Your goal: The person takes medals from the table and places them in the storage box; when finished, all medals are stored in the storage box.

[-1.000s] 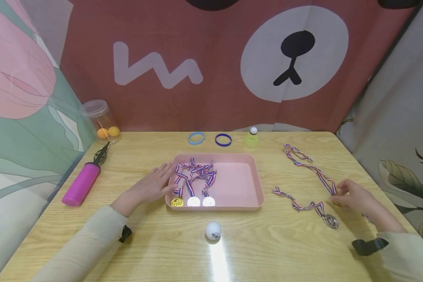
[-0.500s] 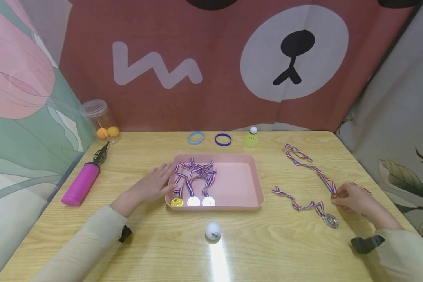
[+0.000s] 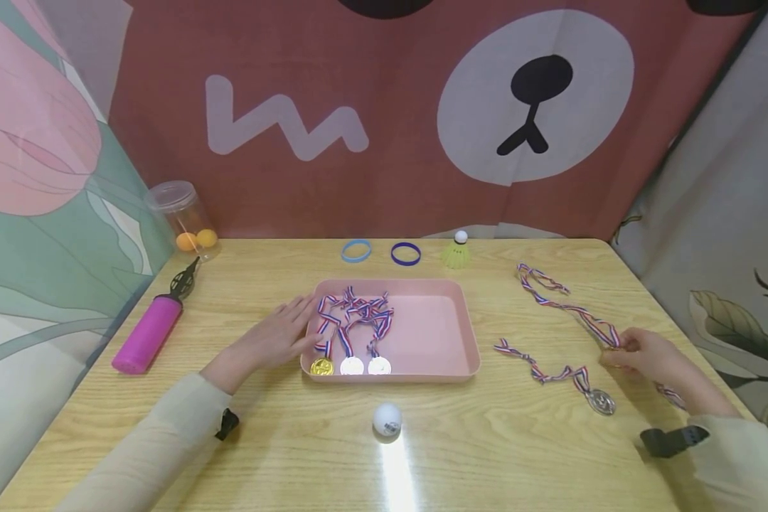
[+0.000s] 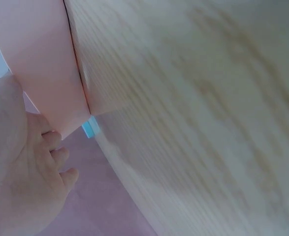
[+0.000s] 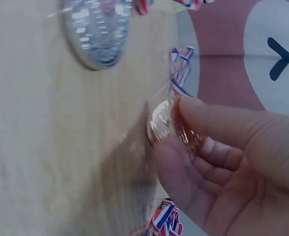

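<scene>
My right hand pinches a gold medal at the table's right side, its striped ribbon trailing toward the far edge. A silver medal with its own ribbon lies just left of that hand; the right wrist view shows it too, silver medal. My left hand rests flat with straight fingers against the left wall of the pink tray, also the pink tray in the left wrist view. Three medals lie in a row in the tray's front left.
A white ball sits in front of the tray. A pink pump and a clear jar of orange balls are at the left. Two blue bands and a yellow shuttlecock lie at the back.
My right hand has closed on the gold medal and lifted it slightly, shifting the ribbon. The left hand has not moved.
</scene>
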A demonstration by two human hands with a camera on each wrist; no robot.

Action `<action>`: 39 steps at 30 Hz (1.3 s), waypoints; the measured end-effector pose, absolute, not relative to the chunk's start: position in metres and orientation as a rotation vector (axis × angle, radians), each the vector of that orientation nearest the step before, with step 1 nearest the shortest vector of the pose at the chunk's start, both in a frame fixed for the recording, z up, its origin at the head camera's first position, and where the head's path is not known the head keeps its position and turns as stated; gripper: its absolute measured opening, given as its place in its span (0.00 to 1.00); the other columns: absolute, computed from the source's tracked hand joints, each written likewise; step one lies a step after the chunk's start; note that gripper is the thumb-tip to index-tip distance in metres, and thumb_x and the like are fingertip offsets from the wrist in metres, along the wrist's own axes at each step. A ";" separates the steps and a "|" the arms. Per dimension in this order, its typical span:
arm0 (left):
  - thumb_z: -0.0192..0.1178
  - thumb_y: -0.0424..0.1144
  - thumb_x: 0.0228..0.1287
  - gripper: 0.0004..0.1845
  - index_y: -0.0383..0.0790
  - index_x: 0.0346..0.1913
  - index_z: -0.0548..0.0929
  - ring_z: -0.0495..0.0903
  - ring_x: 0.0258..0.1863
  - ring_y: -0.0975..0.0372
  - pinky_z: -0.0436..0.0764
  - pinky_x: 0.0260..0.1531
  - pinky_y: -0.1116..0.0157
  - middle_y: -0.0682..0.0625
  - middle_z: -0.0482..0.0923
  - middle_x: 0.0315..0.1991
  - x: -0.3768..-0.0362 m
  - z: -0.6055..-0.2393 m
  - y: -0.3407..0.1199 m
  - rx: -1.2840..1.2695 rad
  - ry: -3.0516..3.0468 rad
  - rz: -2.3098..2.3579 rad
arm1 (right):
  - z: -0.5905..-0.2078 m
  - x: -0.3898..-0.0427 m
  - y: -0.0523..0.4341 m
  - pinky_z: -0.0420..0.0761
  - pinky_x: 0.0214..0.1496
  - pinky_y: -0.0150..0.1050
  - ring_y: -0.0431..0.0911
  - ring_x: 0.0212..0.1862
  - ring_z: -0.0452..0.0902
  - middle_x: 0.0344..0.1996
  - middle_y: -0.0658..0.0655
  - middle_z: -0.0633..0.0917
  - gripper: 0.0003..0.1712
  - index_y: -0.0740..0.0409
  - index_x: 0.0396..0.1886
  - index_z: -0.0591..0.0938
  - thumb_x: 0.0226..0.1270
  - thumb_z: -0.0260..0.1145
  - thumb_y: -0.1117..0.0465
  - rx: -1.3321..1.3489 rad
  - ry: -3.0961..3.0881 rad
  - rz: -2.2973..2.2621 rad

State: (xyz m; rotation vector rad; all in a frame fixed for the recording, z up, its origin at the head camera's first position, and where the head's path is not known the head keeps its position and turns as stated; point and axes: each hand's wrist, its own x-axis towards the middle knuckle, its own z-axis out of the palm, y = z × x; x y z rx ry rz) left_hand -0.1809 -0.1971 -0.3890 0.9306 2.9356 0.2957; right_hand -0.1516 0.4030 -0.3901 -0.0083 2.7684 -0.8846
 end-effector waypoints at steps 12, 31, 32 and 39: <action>0.44 0.52 0.71 0.37 0.29 0.70 0.47 0.45 0.68 0.43 0.48 0.64 0.48 0.37 0.44 0.70 -0.181 -0.388 -0.196 0.899 2.926 0.303 | -0.379 -0.158 0.405 0.80 0.40 0.37 0.46 0.38 0.80 0.40 0.59 0.82 0.27 0.75 0.53 0.67 0.71 0.52 0.52 -0.065 2.553 -1.244; 0.43 0.52 0.71 0.37 0.29 0.70 0.47 0.45 0.68 0.43 0.48 0.64 0.48 0.37 0.44 0.70 -0.181 -0.388 -0.196 0.899 2.925 0.305 | -0.340 -0.176 0.391 0.80 0.33 0.31 0.41 0.29 0.78 0.28 0.47 0.80 0.15 0.62 0.41 0.72 0.69 0.56 0.53 -0.074 2.613 -1.685; 0.43 0.52 0.71 0.37 0.29 0.70 0.47 0.45 0.68 0.43 0.48 0.64 0.48 0.37 0.44 0.71 -0.181 -0.388 -0.196 0.897 2.924 0.303 | -0.337 -0.177 0.390 0.80 0.34 0.30 0.41 0.30 0.79 0.29 0.47 0.80 0.14 0.61 0.42 0.71 0.69 0.54 0.54 -0.094 2.608 -1.692; 0.44 0.51 0.70 0.37 0.29 0.70 0.48 0.46 0.67 0.43 0.49 0.64 0.47 0.36 0.45 0.70 -0.181 -0.390 -0.197 0.912 2.933 0.304 | -0.315 -0.176 0.379 0.76 0.37 0.23 0.41 0.33 0.80 0.32 0.46 0.80 0.16 0.63 0.46 0.68 0.71 0.51 0.54 -0.161 2.642 -1.606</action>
